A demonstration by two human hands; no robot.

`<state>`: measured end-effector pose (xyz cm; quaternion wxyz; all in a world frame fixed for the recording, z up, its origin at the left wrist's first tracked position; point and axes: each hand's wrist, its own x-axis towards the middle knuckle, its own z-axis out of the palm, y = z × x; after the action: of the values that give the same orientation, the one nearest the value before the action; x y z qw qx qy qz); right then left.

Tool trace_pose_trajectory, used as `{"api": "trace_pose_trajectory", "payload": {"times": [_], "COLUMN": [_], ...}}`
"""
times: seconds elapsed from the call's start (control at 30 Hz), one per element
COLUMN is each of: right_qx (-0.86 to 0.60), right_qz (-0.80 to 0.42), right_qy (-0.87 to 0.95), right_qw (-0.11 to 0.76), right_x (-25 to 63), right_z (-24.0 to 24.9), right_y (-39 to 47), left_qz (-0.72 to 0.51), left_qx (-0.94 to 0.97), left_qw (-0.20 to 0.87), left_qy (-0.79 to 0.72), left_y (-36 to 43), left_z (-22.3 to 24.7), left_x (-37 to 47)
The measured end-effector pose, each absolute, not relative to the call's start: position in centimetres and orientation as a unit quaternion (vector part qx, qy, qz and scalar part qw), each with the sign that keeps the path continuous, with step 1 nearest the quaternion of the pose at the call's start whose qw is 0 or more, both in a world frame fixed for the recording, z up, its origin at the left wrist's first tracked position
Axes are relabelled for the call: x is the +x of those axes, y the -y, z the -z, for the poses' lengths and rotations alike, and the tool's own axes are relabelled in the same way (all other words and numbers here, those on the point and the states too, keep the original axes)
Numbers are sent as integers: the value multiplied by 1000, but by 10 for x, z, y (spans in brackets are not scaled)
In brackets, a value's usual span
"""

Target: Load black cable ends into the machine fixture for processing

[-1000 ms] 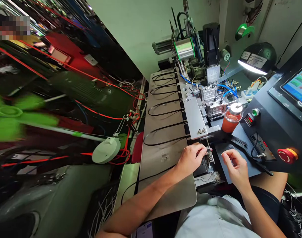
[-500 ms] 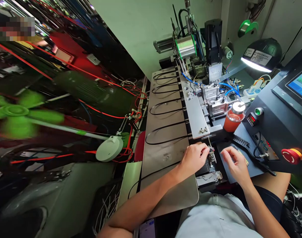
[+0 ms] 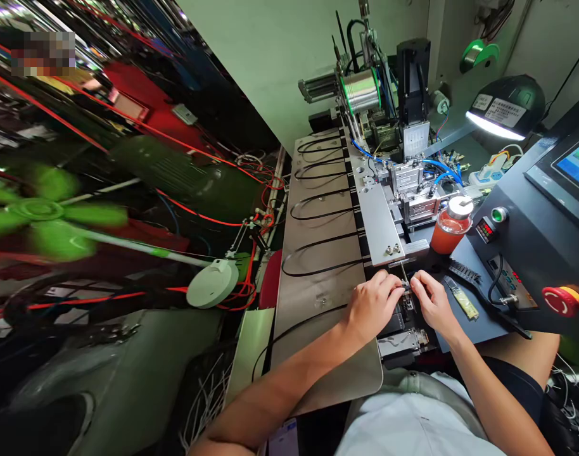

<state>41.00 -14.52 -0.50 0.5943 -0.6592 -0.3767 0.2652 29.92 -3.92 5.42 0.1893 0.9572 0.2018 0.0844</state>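
My left hand [image 3: 375, 303] is closed, thumb and fingers pinched together at a small metal fixture [image 3: 407, 305] on the front of the machine. Whatever lies between those fingertips is too small to make out. A black cable [image 3: 296, 326] runs over the metal plate [image 3: 318, 354] and disappears beneath this hand. From the other side, my right hand [image 3: 432, 303] meets the same fixture, its thumb and forefinger pinched on something hidden. The fingertips of both hands are almost touching. Further along the plate, several black cables [image 3: 313, 239] lie in loops, their ends entering the machine's rail.
Right of my hands are a black brush [image 3: 465, 272], a yellowish strip [image 3: 463, 299] and a jar of orange-red content [image 3: 448, 231]. A red emergency button [image 3: 558, 301] sits on the control box. Behind stand a solder wire spool [image 3: 360, 92] and a lit lamp [image 3: 503, 111]. A green fan [image 3: 42, 209] spins at left.
My right hand has moved left to the fixture, closing the gap to my left hand and uncovering the yellowish strip. My left hand stays about where it was.
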Motion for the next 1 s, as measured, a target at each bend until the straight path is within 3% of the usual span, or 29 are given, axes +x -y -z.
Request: {"api": "trace_pose_trajectory", "payload": {"times": [0.17,0.47,0.6,0.77,0.9,1.0], "right_qx": [-652,-638,-660,-726,-718,-719], "right_qz": [-273,-281,-263,-90,-41,-21], "right_qy": [369,352,368,465,545,532], "right_qw": [604,624,600,499,432,446], "right_x": [410,408,411,419,417,414], "right_z": [9,17,13,-1,-4,-3], "right_y": [145,145,148,158,163,165], "left_qz": [-144,-109,-104,-79,-32,-20], "left_qx": [979,992,994,982,977,977], "left_qw": [107,-47,6,138,138,132], "left_qy": [-93,36,15,-105,-158,-166], "left_y": [38,36,33,30,31,32], "left_z": [-46,-53,-52,-55,-59,-60], "left_x": [289,294,292,289,289,290]}}
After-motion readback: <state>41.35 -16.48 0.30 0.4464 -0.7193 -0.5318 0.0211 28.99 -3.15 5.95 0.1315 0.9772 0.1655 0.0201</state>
